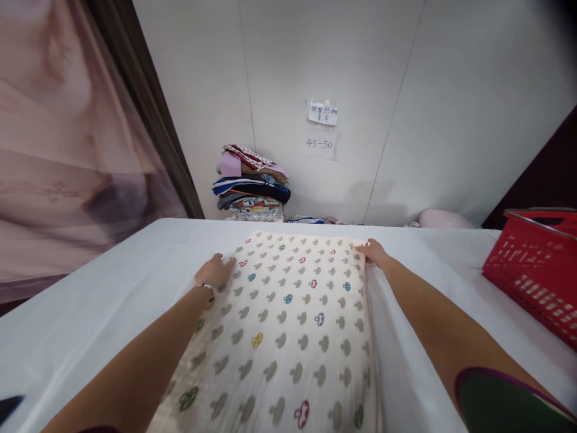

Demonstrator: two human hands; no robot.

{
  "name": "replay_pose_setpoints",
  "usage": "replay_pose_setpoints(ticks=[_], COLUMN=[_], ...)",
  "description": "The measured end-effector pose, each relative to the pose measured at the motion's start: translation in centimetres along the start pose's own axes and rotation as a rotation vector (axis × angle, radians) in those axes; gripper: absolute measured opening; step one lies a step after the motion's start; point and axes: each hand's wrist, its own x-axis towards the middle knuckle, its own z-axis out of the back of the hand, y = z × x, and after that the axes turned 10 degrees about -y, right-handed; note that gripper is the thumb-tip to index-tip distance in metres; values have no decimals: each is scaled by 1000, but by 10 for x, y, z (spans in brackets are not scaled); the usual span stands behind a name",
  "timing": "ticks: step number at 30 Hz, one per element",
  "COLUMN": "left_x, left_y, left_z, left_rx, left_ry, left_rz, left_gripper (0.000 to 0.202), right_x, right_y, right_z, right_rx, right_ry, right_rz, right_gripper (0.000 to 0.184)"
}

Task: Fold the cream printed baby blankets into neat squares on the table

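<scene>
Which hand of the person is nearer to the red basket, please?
Right. The right hand is at the far right corner of the printed cloth, apart from the red basket; the left hand is farther, at the cloth's left edge.

A broad stretch of counter (76, 337) is lying open left of the left arm (139, 349), running toward the curtain (67, 150). On the right, a lane is lying between the right arm (424, 313) and the red basket (527, 255). The patterned cloth (293, 322) is filling the middle; behind the counter, a fabric stack (252, 186) and the wall (351, 54) are blocking the way forward.
</scene>
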Motion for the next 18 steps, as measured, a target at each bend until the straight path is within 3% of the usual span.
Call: replay_pose_setpoints(ticks=[3, 7, 13, 18], left_x=[-14, -45, -93, -109], left_y=[20, 51, 90, 106], left_z=[13, 28, 49, 54], left_rx=[-3, -28, -41, -18], left_ry=[37, 67, 101, 139], left_rz=[23, 18, -12, -48], left_gripper=[70, 72, 72, 71], right_x=[-18, -53, -127, -189], right_y=[3, 4, -9, -17], right_z=[6, 13, 27, 36], right_rx=[106, 214, 288, 382], right_ry=[98, 203, 262, 399], right_rz=[-106, -132, -170, -177], right_gripper=[70, 76, 98, 106])
